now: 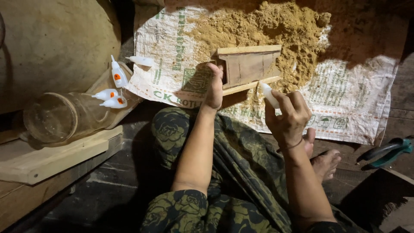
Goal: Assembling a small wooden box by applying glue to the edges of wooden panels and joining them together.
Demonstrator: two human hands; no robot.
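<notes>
Sawdust-strewn woven sack (345, 108) on dim floorboards, left hand (214, 88) gripping wooden box (248, 68), right hand (288, 115) apparently around glue bottle (268, 93).

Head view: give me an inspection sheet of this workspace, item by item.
Surface: woven sack spread on dark floorboards, sawdust pile on it.
Job's things: wooden box piece on the sack; small white bottle, tip toward its lower edge.
Clutter: four white bottles, clear jar, wood plank, green-handled tool.
Grippers: left hand steadies the box piece; right hand holds the bottle.
Cables: nothing seen.
Surroundings: large rounded object at left.
</notes>
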